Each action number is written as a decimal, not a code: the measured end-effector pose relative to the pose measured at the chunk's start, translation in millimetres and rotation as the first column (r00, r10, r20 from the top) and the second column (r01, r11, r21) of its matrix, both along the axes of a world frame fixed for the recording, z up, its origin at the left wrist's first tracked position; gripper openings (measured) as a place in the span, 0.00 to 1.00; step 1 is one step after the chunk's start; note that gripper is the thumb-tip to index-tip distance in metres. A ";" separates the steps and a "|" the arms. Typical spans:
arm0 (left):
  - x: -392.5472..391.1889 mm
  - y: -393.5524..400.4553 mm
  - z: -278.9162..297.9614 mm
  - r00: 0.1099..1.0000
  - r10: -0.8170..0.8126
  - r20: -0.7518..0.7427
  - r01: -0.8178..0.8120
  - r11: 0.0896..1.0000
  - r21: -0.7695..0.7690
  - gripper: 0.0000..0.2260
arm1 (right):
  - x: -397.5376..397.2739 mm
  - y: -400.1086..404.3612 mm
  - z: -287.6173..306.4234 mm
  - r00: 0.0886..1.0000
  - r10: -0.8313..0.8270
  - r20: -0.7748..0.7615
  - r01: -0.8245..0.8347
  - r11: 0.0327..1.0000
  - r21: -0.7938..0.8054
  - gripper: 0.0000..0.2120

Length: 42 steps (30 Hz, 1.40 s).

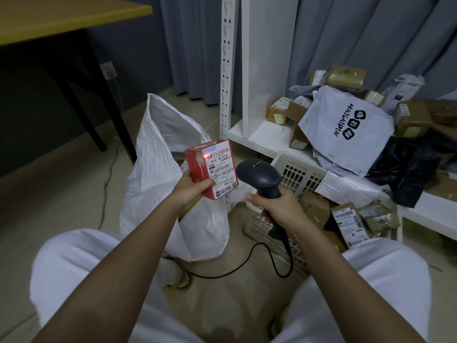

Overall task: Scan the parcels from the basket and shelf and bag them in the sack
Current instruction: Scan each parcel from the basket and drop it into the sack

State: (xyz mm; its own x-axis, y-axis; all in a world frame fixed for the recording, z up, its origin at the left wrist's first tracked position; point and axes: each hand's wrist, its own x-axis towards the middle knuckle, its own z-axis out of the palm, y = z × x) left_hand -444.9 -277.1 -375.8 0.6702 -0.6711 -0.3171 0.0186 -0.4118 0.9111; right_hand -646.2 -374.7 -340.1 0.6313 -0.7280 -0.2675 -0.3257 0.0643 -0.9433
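The left hand [191, 186] gripped a red box [212, 169] over the open sack [170, 194], its white label lit by a red glow. The right hand [277, 206] clasped the scanner [259, 177], aimed at the label.

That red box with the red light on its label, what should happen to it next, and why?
Probably lower the red box into the open white sack just behind and below it. The left hand holds it, the scanner in the right hand already shines on its barcode, so bagging seems next.
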 end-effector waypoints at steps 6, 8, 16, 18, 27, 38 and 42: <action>4.5 0.5 -6.5 1.000 0.007 -0.006 -0.007 1.000 0.016 0.19 | 5.4 -0.5 -3.0 0.999 0.029 -0.029 -0.028 1.000 0.012 0.13; 6.5 1.1 -10.2 1.000 0.023 -0.016 -0.023 0.999 0.023 0.18 | 8.3 -0.8 -4.8 1.000 0.018 -0.014 -0.017 0.999 0.049 0.12; 49.4 27.7 -52.6 0.921 0.388 -0.039 -0.385 0.921 0.063 0.42 | 46.7 -13.9 -28.5 0.988 -0.155 -0.016 0.155 0.975 0.161 0.07; 61.4 35.1 -60.3 0.892 0.451 0.019 -0.451 0.886 0.113 0.44 | 62.8 -20.0 -39.3 0.985 -0.167 -0.032 0.170 0.972 0.161 0.08; 111.3 33.6 -80.9 0.900 0.421 0.110 -0.435 0.875 0.211 0.46 | 179.6 -48.8 -111.8 0.972 -0.177 -0.157 0.180 0.984 0.007 0.17; 134.0 0.1 -95.1 0.952 0.302 0.056 -0.307 0.931 0.198 0.44 | 232.1 -76.3 -166.1 0.930 -0.224 -0.292 0.186 0.971 -0.152 0.12; 133.2 -10.6 -93.4 0.945 0.277 0.176 -0.317 0.909 0.270 0.42 | 208.4 -80.8 -138.9 0.894 -0.443 -0.064 0.441 0.896 -0.052 0.10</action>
State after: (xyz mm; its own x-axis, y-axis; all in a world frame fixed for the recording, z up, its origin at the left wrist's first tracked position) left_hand -311.7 -287.7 -469.3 0.8729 -0.3262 -0.3629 0.0701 -0.6522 0.7548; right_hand -437.8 -455.5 -479.0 0.2222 -0.9371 -0.2693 -0.3388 0.1848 -0.9225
